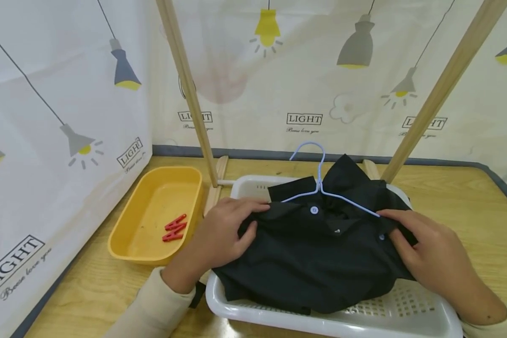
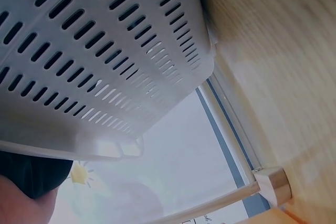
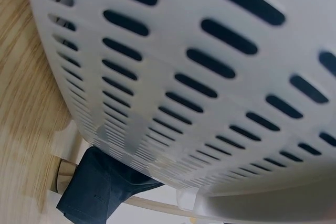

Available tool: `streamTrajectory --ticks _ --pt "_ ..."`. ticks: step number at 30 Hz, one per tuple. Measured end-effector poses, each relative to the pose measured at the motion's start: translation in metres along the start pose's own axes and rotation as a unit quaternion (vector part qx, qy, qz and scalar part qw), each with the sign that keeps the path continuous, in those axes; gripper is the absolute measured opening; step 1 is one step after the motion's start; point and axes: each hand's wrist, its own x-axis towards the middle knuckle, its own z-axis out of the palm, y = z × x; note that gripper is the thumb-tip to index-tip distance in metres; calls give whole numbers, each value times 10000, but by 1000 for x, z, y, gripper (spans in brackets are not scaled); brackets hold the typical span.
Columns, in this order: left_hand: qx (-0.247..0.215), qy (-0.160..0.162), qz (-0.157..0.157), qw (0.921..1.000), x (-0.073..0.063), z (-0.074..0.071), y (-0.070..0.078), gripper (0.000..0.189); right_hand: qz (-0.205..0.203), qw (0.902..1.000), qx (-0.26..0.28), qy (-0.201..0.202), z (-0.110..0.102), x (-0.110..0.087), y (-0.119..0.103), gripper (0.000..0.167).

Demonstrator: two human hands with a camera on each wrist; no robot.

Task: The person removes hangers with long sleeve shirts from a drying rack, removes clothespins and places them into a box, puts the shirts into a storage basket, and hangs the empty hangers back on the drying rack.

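A black button-up shirt (image 1: 317,263) lies bunched over a white plastic basket (image 1: 274,319), its collar toward the back. A light blue hanger (image 1: 320,164) sits in the shirt's neck, with its hook standing above the collar. My left hand (image 1: 224,230) pinches the shirt at its left shoulder between thumb and fingers. At the other shoulder, my right hand (image 1: 431,253) grips the fabric beside the hanger's right end. The hanger's left end is hidden by cloth. In the right wrist view, part of the shirt (image 3: 100,187) hangs over the basket's outer side.
A yellow tray (image 1: 152,188) with red clothespins (image 1: 175,228) stands left of the basket. Wooden posts (image 1: 190,89) rise on both sides behind it, joined low down by a bar. Printed curtains (image 1: 245,94) close off the back and left of the wooden table (image 1: 460,206).
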Motion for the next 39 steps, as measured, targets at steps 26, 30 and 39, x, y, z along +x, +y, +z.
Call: streamTrajectory --ticks 26,30,39 --pt "-51 -254 40 9997 -1 0 -2 55 -112 9996 50 237 2 0 0 46" --pt "-9 -278 8 9996 0 -1 -1 55 -101 9997 62 226 1 0 -1 47" --pt "-225 -436 -33 9988 1 -2 0 45 -152 9996 30 250 0 1 -2 44"
